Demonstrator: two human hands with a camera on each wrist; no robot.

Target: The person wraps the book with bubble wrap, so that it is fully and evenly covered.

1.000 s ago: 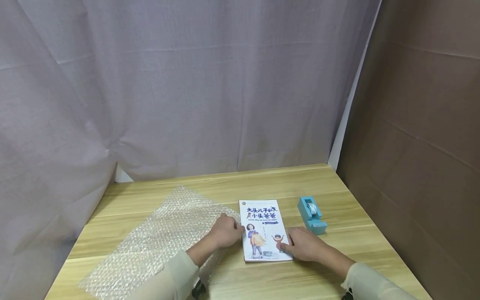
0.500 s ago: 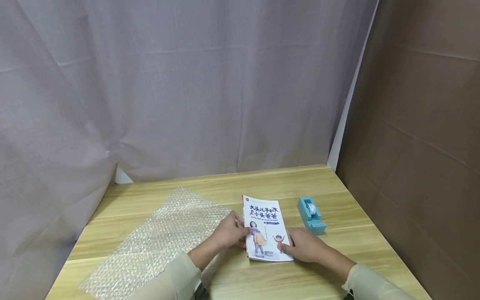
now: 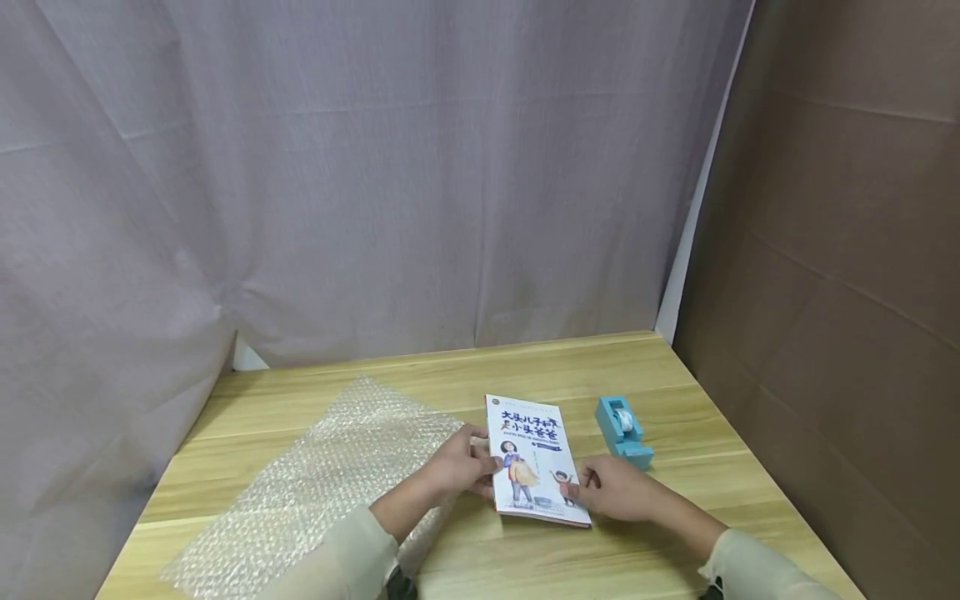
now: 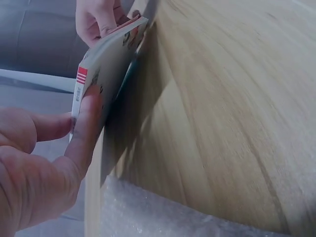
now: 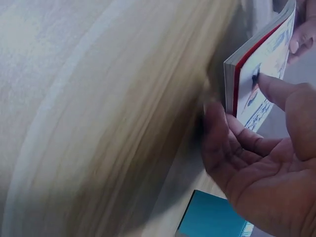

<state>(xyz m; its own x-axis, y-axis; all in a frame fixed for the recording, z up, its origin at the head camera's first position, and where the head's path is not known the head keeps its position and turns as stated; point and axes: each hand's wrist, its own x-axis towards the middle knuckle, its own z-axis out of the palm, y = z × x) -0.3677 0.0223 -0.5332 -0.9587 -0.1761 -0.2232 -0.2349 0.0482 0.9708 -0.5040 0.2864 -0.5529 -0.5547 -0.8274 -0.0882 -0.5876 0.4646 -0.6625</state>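
A thin white paperback book (image 3: 534,462) with cartoon figures on its cover is held between both hands, raised a little off the table. My left hand (image 3: 457,462) grips its left edge, thumb on the cover and fingers beneath, as the left wrist view shows at the spine (image 4: 79,89). On the opposite side, my right hand (image 3: 618,490) pinches the lower right edge, thumb on the cover; in the right wrist view the page edges (image 5: 229,86) face the palm. The underside of the book shows only in part.
A sheet of bubble wrap (image 3: 322,475) lies flat on the wooden table (image 3: 480,562), left of the book and partly under the left forearm. A blue tape dispenser (image 3: 625,432) stands right of the book, just beyond the right hand. Grey curtain (image 3: 360,183) hangs behind.
The left hand has slid its fingers under the book's left edge and brought the thumb onto the cover. The book has lifted from the table and shifted slightly right.
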